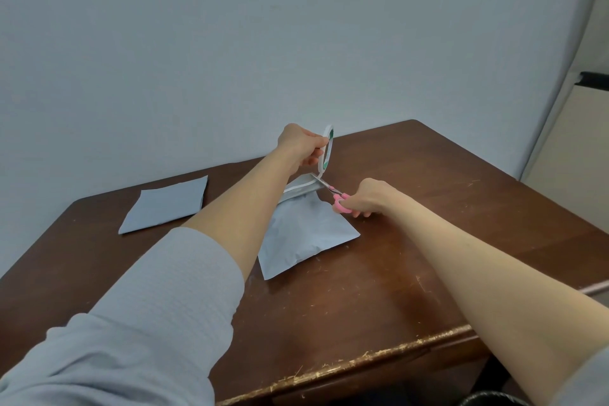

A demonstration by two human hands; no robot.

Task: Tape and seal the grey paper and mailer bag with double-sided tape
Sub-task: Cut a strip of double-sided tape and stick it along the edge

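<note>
A grey mailer bag point(304, 234) lies mid-table, bulging slightly. A white strip of tape point(298, 187) runs along its far edge. My left hand point(301, 147) grips the white double-sided tape roll point(326, 150), held upright just past the bag's far corner. The tape leads from the roll down to the strip. My right hand point(365, 196) holds pink-handled scissors point(336, 196); their blades point at the tape right below the roll. A flat grey paper point(166, 204) lies apart at the left of the table.
The brown wooden table point(412, 273) has a worn, chipped front edge and ends close behind the roll at a pale wall point(230, 43). A black rim point(491, 400) shows at the bottom right, below the table.
</note>
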